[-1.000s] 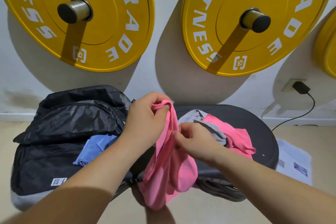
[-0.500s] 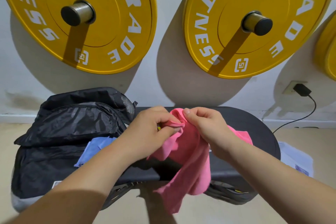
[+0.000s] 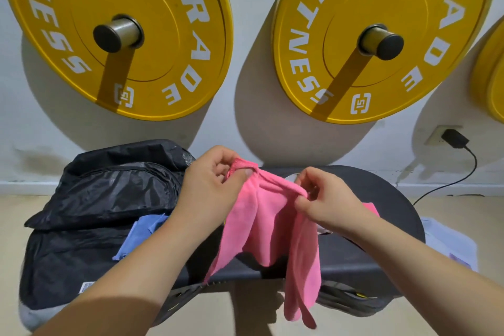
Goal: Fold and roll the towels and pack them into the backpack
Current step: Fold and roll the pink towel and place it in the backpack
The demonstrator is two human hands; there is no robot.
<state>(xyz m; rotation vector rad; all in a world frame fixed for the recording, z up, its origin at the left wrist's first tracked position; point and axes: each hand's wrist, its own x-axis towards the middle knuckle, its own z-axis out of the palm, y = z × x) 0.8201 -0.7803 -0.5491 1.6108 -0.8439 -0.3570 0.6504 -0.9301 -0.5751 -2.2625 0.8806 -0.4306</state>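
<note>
Step in hand, I judge: opening out the pink towel (image 3: 261, 221) for folding. Left hand (image 3: 210, 188) and right hand (image 3: 330, 202) each pinch its top edge, and it hangs crumpled over the bench's (image 3: 387, 199) near edge. The backpack (image 3: 109, 194) lies at the bench's left end. Next the corners need drawing apart, then the towel laid flat on the bench.

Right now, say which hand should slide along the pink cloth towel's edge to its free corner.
Probably the right hand: it pinches the pink cloth towel mid-edge; the left hand holds a corner.
</note>
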